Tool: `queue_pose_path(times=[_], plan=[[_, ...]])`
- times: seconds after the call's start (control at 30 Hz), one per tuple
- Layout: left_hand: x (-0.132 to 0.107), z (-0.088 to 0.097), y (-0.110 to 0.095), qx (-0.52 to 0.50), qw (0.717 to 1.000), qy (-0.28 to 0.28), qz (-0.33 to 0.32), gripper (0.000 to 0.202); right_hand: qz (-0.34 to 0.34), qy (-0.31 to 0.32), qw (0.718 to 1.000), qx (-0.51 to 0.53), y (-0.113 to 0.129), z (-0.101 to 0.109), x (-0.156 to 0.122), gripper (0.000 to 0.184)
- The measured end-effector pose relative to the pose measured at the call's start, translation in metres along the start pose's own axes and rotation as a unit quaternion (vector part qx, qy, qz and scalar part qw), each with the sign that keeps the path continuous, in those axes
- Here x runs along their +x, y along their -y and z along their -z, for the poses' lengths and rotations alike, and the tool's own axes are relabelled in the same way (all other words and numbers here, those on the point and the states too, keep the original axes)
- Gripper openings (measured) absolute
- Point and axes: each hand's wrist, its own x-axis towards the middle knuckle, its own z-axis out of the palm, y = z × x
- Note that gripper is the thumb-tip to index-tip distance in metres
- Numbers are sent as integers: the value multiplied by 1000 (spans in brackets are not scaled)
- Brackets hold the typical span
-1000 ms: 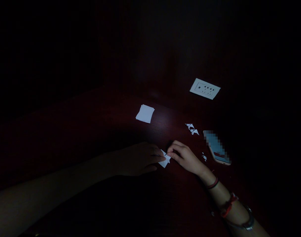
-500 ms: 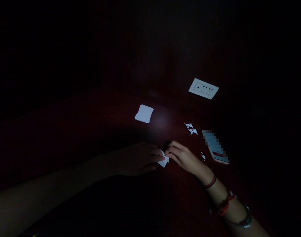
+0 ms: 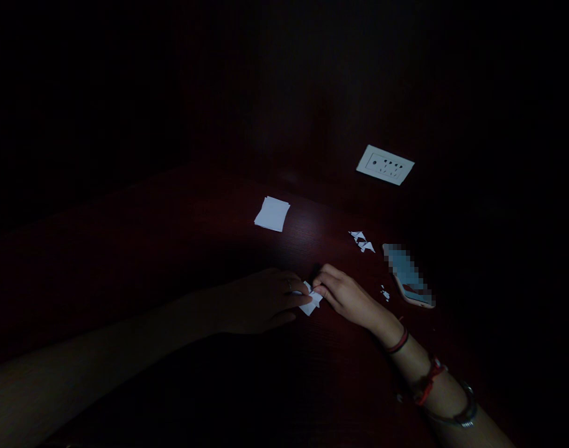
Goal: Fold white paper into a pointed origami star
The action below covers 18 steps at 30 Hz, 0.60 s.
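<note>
The scene is very dark. A small white folded piece of paper [image 3: 310, 302] lies on the dark red wooden table [image 3: 182, 249] between my two hands. My left hand [image 3: 261, 300] rests on the table with its fingers pressed onto the paper's left side. My right hand [image 3: 343, 294] pinches the paper's right edge with thumb and fingertips. My right wrist wears red and dark bands and a bracelet.
A stack of white paper squares [image 3: 272, 214] lies farther back. Several small folded white pieces [image 3: 362, 241] and a tiny scrap [image 3: 385, 294] lie to the right. A phone [image 3: 408, 275] lies at the right. A white wall socket [image 3: 385, 165] is behind.
Both hands stay on the small paper; my right hand's fingers have shifted slightly left along it. Nothing else has moved.
</note>
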Motion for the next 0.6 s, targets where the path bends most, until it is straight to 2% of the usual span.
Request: queue_pose_path(times=[0.23, 0.6], plan=[[-2, -5, 3, 7, 1000, -26, -10, 37, 14, 7, 997, 76, -7, 1, -3, 15], [-2, -5, 2, 18, 1000, -1, -1, 36, 12, 5, 998, 69, -4, 1, -2, 14]])
